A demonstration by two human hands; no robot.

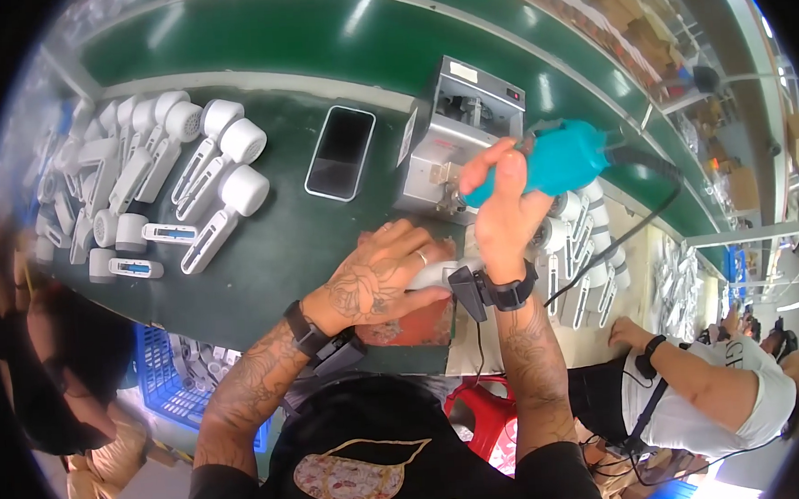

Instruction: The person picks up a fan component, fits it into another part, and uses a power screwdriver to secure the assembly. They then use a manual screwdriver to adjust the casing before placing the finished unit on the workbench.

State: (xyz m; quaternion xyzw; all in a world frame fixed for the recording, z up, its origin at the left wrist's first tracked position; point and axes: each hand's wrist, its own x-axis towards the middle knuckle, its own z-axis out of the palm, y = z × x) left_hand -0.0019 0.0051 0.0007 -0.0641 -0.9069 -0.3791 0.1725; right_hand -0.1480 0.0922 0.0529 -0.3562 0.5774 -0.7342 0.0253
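Note:
A teal electric screwdriver (568, 155) with a black cord is gripped in my right hand (508, 206). Its front end is at the outlet of a grey metal screw feeder (422, 162); the tip itself is hard to make out. My left hand (378, 273) has its fingers closed over a white, hair-dryer-shaped housing (434, 275), holding it down at a worn reddish mat (413, 329). Most of that housing is hidden by my hand and right wrist. A dark strap with a box sits on each of my wrists.
Many white housings with open handles (208, 241) lie at the left; several more (591, 280) are to the right. A phone (341, 153) lies behind my left hand. The screwdriver's cord hangs at the right. A blue crate (157, 371) stands below the table; another person (714, 387) is at the right.

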